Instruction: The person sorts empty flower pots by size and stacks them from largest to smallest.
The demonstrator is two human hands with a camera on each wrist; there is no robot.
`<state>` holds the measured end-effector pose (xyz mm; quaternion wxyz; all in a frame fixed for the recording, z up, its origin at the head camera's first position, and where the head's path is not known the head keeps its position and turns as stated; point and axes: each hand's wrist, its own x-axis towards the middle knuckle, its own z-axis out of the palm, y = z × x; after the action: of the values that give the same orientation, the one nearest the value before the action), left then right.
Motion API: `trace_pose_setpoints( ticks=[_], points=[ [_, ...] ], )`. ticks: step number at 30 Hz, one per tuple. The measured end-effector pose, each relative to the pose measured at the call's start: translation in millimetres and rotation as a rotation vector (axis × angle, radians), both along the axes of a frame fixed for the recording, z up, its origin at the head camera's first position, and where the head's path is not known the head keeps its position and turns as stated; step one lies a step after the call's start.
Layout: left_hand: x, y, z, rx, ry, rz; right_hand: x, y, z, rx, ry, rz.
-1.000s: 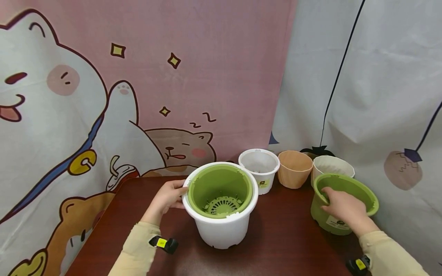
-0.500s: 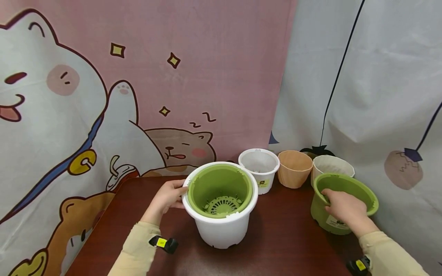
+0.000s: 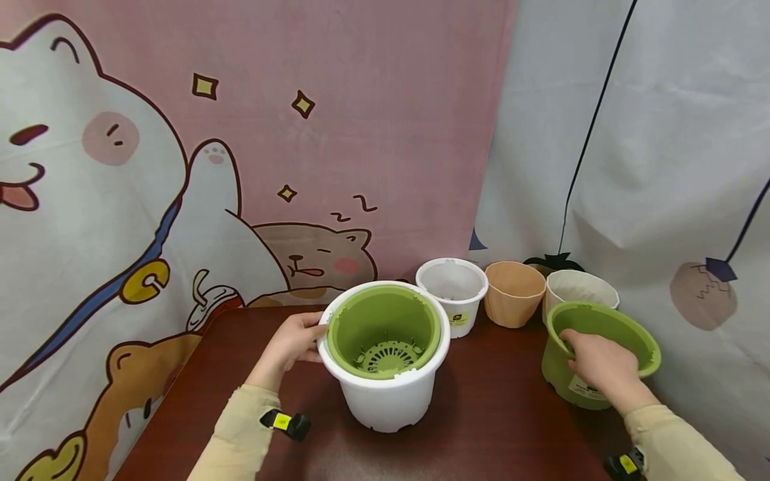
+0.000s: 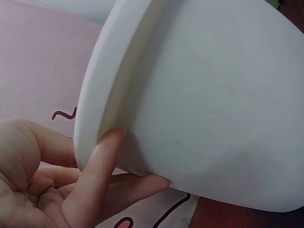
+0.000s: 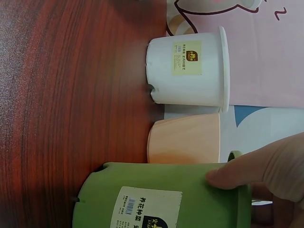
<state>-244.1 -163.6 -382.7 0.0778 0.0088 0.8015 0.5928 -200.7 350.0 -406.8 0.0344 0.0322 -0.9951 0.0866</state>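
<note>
In the middle of the head view a large white flowerpot [image 3: 388,405] holds a green flowerpot [image 3: 385,304] nested inside it. My left hand [image 3: 293,344] grips the white pot's rim at its left side; in the left wrist view the fingers [image 4: 107,156] curl under and round that rim. At the right, my right hand [image 3: 601,361] pinches the near-left rim of another green flowerpot [image 3: 562,371]. In the right wrist view its thumb [image 5: 232,173] lies on the outer wall, above a paper label, with the other fingers partly hidden behind the rim.
Along the back of the dark red-brown table [image 3: 487,427] stand a smaller white pot [image 3: 460,317], a peach ribbed pot [image 3: 511,304] and a cream pot [image 3: 580,290] partly hidden behind the right green pot. A printed cloth [image 3: 409,133] hangs behind and beside the table.
The right hand's fingers have drawn in slightly on the green pot's rim. Both hands and the pots otherwise stay where they were.
</note>
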Motion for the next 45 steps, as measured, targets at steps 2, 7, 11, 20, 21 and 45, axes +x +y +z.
trace_pose_setpoints(
  ticks=[2, 7, 11, 20, 21, 45],
  points=[
    [-0.1, 0.1, -0.2, 0.0, 0.001, 0.001, 0.2, 0, -0.2, 0.001, 0.003, -0.002],
    [-0.4, 0.2, -0.6, 0.006, 0.0, -0.001, 1.2, -2, -0.2, 0.002, 0.011, -0.005],
    [0.6, -0.3, 0.5, 0.02, 0.005, -0.019, 2.5, -2, -1.1, -0.011, 0.029, -0.008],
    [1.6, -1.0, 2.0, 0.022, 0.011, -0.033, 5.5, -1, 4.6, -0.042, 0.089, -0.006],
    [1.2, -0.9, 1.7, 0.023, 0.01, -0.029, 5.8, -1, 6.1, -0.042, 0.089, -0.003],
    [-1.0, -0.4, -0.6, 0.02, 0.004, -0.011, 9.4, -15, 42.2, -0.054, 0.194, 0.048]
  ],
)
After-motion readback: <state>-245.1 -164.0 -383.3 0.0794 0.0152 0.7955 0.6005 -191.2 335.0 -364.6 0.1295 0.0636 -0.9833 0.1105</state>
